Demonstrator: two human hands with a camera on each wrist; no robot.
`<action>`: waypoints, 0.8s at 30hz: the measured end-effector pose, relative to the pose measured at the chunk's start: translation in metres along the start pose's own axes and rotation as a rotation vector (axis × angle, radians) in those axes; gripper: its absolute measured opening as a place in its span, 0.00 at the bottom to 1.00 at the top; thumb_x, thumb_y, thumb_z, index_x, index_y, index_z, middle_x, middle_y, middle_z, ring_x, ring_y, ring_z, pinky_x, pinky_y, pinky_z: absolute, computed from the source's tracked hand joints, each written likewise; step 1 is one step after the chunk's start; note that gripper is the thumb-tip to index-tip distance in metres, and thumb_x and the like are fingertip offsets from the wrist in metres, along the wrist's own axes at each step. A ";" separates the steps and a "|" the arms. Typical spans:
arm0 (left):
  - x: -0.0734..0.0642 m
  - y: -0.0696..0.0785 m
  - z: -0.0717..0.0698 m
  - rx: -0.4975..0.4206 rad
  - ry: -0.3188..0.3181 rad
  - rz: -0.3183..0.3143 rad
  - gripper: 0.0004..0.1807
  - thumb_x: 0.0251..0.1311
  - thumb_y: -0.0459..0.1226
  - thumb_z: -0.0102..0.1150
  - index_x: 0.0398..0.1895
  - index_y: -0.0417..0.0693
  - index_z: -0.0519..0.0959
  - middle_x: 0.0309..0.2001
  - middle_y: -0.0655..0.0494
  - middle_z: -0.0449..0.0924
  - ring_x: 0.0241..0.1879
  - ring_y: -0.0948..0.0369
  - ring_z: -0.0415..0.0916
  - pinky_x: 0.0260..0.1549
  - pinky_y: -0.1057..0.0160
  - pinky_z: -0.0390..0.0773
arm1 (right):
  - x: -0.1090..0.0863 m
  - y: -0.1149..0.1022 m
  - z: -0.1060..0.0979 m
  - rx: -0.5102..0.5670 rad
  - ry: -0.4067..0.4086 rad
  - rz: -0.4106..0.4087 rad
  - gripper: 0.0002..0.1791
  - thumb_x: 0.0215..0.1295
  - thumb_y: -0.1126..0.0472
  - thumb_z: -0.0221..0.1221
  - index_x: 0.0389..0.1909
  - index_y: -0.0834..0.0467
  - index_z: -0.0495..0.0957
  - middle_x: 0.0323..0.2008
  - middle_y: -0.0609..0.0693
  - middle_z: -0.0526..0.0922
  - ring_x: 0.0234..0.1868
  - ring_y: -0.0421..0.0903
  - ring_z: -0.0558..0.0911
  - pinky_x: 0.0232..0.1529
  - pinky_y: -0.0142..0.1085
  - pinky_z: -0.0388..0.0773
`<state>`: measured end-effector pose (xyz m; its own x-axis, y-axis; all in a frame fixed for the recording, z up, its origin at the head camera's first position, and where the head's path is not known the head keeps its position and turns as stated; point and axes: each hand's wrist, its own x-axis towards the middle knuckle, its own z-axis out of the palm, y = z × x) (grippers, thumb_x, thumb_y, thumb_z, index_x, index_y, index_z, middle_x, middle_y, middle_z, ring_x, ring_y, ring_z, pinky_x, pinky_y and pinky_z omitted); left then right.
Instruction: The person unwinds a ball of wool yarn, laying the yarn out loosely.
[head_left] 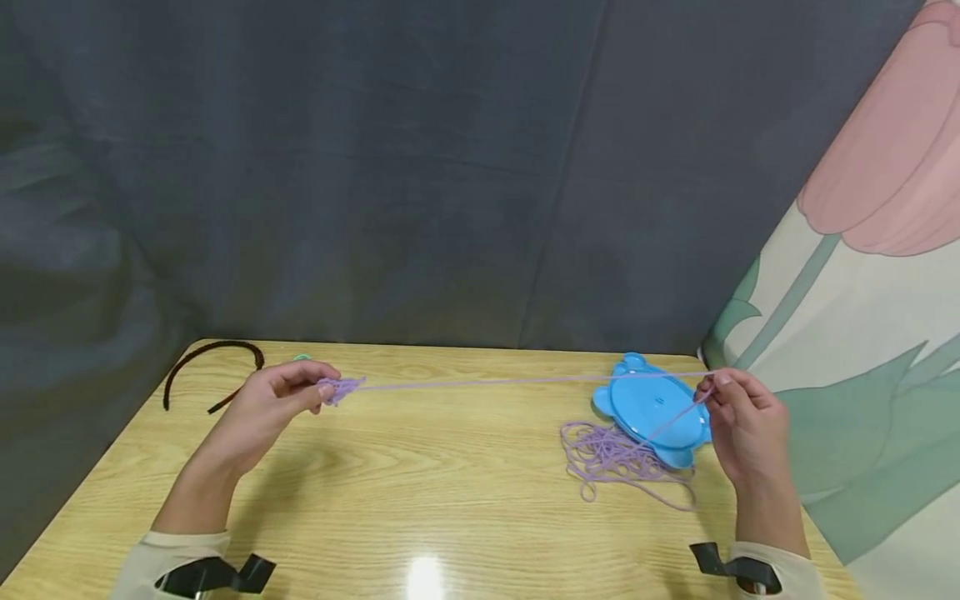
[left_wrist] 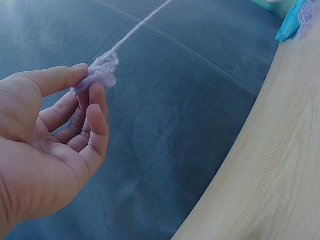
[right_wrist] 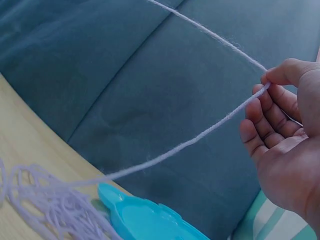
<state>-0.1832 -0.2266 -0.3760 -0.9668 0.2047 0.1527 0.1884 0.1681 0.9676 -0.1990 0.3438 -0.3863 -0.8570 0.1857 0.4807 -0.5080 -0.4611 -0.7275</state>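
Observation:
Between thumb and fingertips, my left hand (head_left: 273,408) pinches a small looped lilac piece of yarn work (left_wrist: 102,72). From it a single strand of lilac yarn (head_left: 480,382) runs taut across to my right hand (head_left: 750,425), which pinches it between thumb and forefinger. Past that pinch, the strand (right_wrist: 185,145) slants down to a loose heap of the same yarn (head_left: 607,454) on the table. Both hands are raised above the tabletop, far apart. In each wrist view the remaining fingers are loosely bent.
A blue plastic lid-like dish (head_left: 656,408) with rounded knobs lies beside and partly over the yarn heap. At the back left of the wooden table (head_left: 420,467) is a dark curved band (head_left: 217,346). A small green thing (head_left: 302,357) shows behind my left hand. Dark cloth (head_left: 375,167) hangs behind.

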 end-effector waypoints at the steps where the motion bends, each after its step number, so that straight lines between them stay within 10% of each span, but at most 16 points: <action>1: 0.000 0.000 0.000 -0.005 0.000 0.002 0.15 0.74 0.40 0.60 0.54 0.37 0.80 0.45 0.61 0.82 0.38 0.62 0.78 0.39 0.66 0.79 | -0.001 -0.001 -0.002 0.003 0.002 -0.001 0.14 0.76 0.77 0.47 0.39 0.71 0.83 0.32 0.57 0.87 0.33 0.47 0.85 0.40 0.32 0.84; 10: -0.002 -0.003 0.001 -0.023 -0.037 0.062 0.10 0.74 0.33 0.58 0.53 0.39 0.80 0.44 0.62 0.81 0.37 0.64 0.78 0.39 0.67 0.79 | -0.007 -0.014 -0.019 -0.002 0.011 -0.033 0.15 0.76 0.79 0.46 0.38 0.73 0.83 0.32 0.57 0.87 0.32 0.48 0.85 0.39 0.31 0.84; 24: -0.003 0.000 -0.002 0.008 0.068 0.054 0.08 0.75 0.36 0.58 0.48 0.42 0.81 0.32 0.63 0.78 0.33 0.60 0.74 0.35 0.63 0.73 | -0.018 -0.025 -0.039 -0.041 0.081 -0.013 0.15 0.76 0.78 0.47 0.38 0.73 0.83 0.30 0.57 0.87 0.31 0.47 0.85 0.37 0.30 0.83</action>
<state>-0.1802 -0.2292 -0.3765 -0.9647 0.1479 0.2179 0.2415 0.1665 0.9560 -0.1743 0.3862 -0.3956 -0.8539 0.2614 0.4500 -0.5204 -0.4231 -0.7417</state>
